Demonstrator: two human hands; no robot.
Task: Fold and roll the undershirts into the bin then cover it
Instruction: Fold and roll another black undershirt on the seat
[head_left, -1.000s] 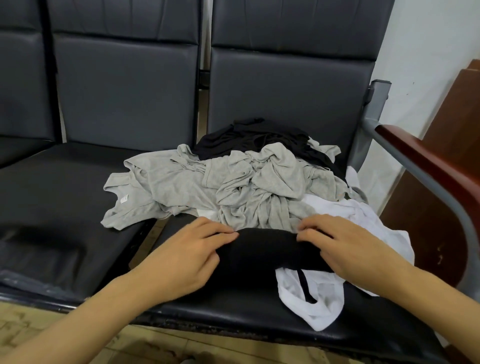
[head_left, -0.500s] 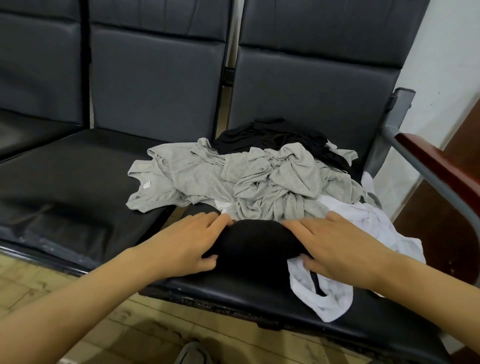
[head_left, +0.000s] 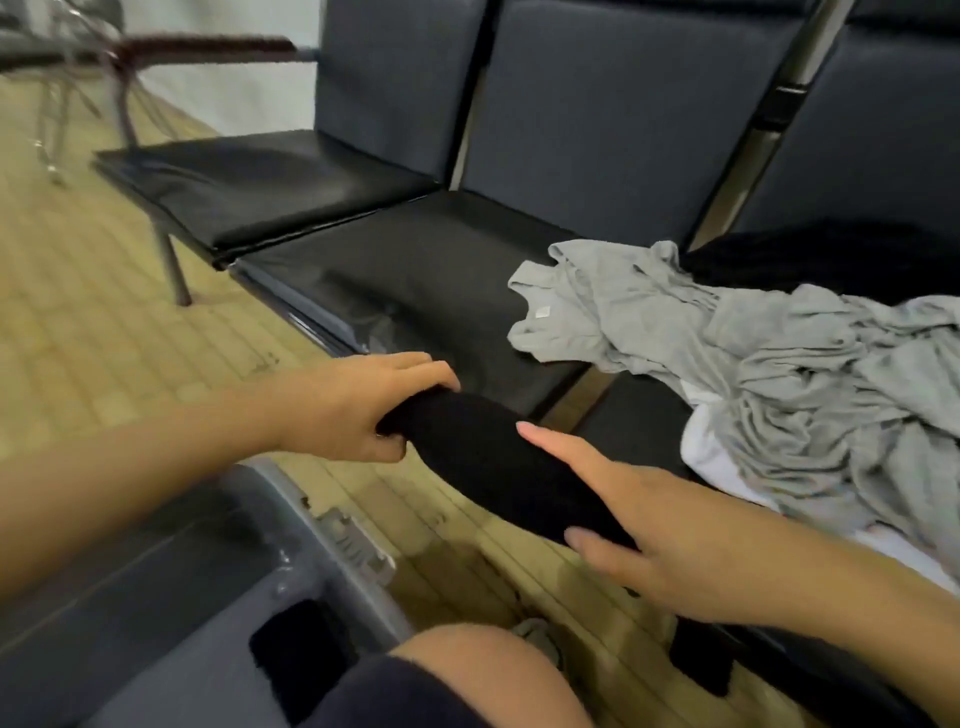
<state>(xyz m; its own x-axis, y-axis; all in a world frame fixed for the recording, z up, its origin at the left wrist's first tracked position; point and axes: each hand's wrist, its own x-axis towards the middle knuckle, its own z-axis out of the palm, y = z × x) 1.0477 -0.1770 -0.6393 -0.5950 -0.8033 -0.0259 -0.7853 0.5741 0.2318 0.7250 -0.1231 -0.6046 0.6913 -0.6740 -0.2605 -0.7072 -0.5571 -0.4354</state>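
Note:
I hold a rolled black undershirt in the air off the front edge of the seat, above the floor. My left hand grips its left end. My right hand holds the right part, fingers laid along the roll and thumb beneath it. A grey plastic bin with a latch stands on the floor at the lower left, just below the roll; something dark lies inside it. A pile of crumpled grey undershirts lies on the seat at right, with white cloth under it and black cloth behind.
A row of black padded seats runs from the left to the right edge, with a wooden armrest at the far left end. My knee is at the bottom centre, beside the bin. Tan tiled floor lies to the left.
Both hands have lifted the black roll off the seat and carried it left and down towards the bin. My view has swung left, bringing the bin and my knee into sight.

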